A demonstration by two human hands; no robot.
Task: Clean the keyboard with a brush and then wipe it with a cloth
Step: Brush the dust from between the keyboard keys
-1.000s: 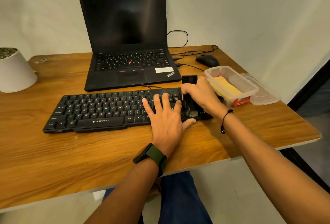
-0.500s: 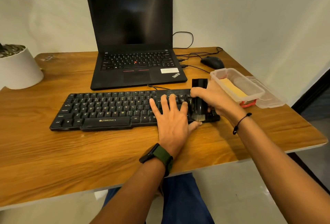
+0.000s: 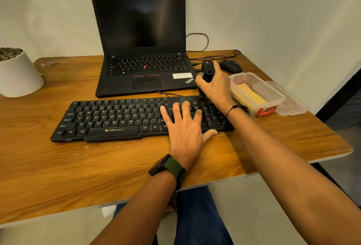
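Observation:
A black keyboard [image 3: 117,119] lies across the wooden desk [image 3: 97,162] in front of the laptop. My left hand [image 3: 185,127] lies flat with spread fingers on the keyboard's right part, thumb on the desk at its front edge. My right hand [image 3: 214,86] grips a black brush [image 3: 207,70] by its handle, above the keyboard's far right corner. The bristles are mostly hidden behind that hand. A yellow cloth [image 3: 250,94] lies inside a clear plastic box [image 3: 273,92] to the right.
An open black laptop [image 3: 144,49] stands behind the keyboard. A black mouse [image 3: 230,66] and cables lie at the back right. The box's lid [image 3: 293,102] lies beside the box. A white plant pot [image 3: 17,74] stands at the left edge.
My right hand has carried the brush from the front of the number pad toward the keyboard's far edge. My left hand stays flat on the keys.

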